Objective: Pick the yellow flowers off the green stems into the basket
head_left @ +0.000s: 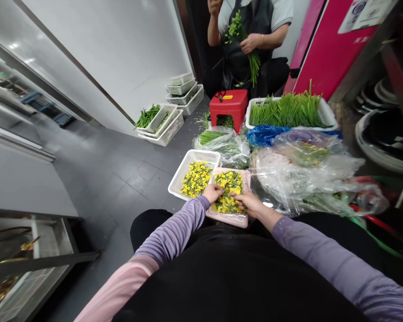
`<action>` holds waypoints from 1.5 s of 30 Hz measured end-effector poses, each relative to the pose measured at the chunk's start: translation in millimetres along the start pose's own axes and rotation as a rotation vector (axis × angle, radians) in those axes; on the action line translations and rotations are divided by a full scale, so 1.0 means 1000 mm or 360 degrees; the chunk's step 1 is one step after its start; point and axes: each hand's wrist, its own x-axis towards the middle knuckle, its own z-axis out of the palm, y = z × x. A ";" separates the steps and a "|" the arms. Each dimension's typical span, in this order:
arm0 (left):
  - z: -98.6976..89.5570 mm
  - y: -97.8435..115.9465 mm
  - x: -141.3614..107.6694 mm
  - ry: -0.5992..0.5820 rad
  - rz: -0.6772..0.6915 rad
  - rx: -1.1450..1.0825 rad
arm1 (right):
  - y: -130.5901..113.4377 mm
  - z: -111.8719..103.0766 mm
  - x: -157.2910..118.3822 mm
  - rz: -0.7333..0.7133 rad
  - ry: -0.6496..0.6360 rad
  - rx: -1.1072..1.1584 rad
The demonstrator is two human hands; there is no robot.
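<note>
Stretching away beneath it all, the gray tiled floor (121, 165) runs to the far side, where a co-worker (255, 20) has one hand round a bunch of green stems (254, 65). Next, the clear plastic bags (289, 179), heaped at the right; beyond them, a long white basket (330, 117) packed with green stalks (289, 109) (quite a thicket, that one), and just to its left a red stool (228, 105). Closer in, a perforated basket (180, 175) holds loose yellow blooms (196, 179). Right beside it, in front of the person's lap, is the pink tray (226, 218), bearing the cut flowers (226, 206). And here are the hands! The left hand (213, 193) works the near-left side, fingers bunched together; the right hand (250, 203) comes in opposite, fingers loosely curled. Whether either grips a flower, I cannot tell.
</note>
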 end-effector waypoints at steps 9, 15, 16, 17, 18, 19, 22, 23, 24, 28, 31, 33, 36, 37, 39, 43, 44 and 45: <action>0.009 0.020 -0.041 -0.0430 -0.0134 -0.0424 | 0.004 -0.002 -0.002 -0.0128 -0.0123 0.0087; 0.012 0.000 -0.037 -0.0172 -0.0193 -0.0019 | 0.001 -0.010 -0.003 -0.0114 0.0164 0.0204; 0.011 -0.004 -0.035 -0.0072 -0.0124 0.0161 | 0.001 -0.012 -0.003 -0.0126 0.0208 0.0212; 0.010 -0.007 -0.033 0.0026 -0.0020 0.0338 | 0.001 -0.013 -0.003 -0.0134 0.0234 0.0215; 0.010 -0.008 -0.031 0.0103 0.0107 0.0495 | 0.000 -0.014 -0.003 -0.0133 0.0240 0.0213; 0.011 -0.007 -0.029 0.0141 0.0243 0.0628 | -0.001 -0.015 -0.003 -0.0122 0.0232 0.0211; 0.019 0.001 -0.023 0.0054 0.0549 0.0948 | -0.002 -0.017 -0.004 -0.0068 0.0207 0.0216; 0.022 0.004 -0.021 -0.0011 0.0587 0.1043 | -0.003 -0.018 -0.004 -0.0054 0.0207 0.0220; 0.025 0.007 -0.019 -0.0072 0.0591 0.1127 | -0.003 -0.018 -0.003 -0.0046 0.0216 0.0222; 0.029 0.013 -0.014 -0.0115 0.0474 0.1232 | -0.003 -0.020 0.000 -0.0057 0.0278 0.0147; 0.022 0.016 -0.017 -0.0024 0.0483 0.1180 | 0.000 -0.018 -0.001 -0.0118 0.0319 0.0037; 0.018 0.017 -0.021 -0.0022 0.0529 0.1202 | 0.004 -0.015 0.002 -0.0184 0.0278 0.0007; 0.017 0.019 -0.027 -0.0034 0.0614 0.1291 | 0.009 -0.010 0.010 -0.0164 0.0118 0.0006; 0.017 0.019 -0.028 -0.0019 0.0637 0.1306 | 0.010 -0.008 0.012 -0.0178 0.0089 0.0026; 0.017 0.019 -0.031 0.0011 0.0641 0.1315 | 0.014 -0.004 0.015 -0.0210 0.0075 0.0067; 0.013 0.014 -0.030 0.0027 0.0597 0.1274 | 0.021 0.000 0.015 -0.0243 0.0150 0.0079; 0.011 0.012 -0.028 0.0011 0.0593 0.1258 | 0.023 0.000 0.015 -0.0249 0.0175 0.0064; 0.010 0.009 -0.026 -0.0011 0.0592 0.1238 | 0.023 0.001 0.016 -0.0254 0.0195 0.0049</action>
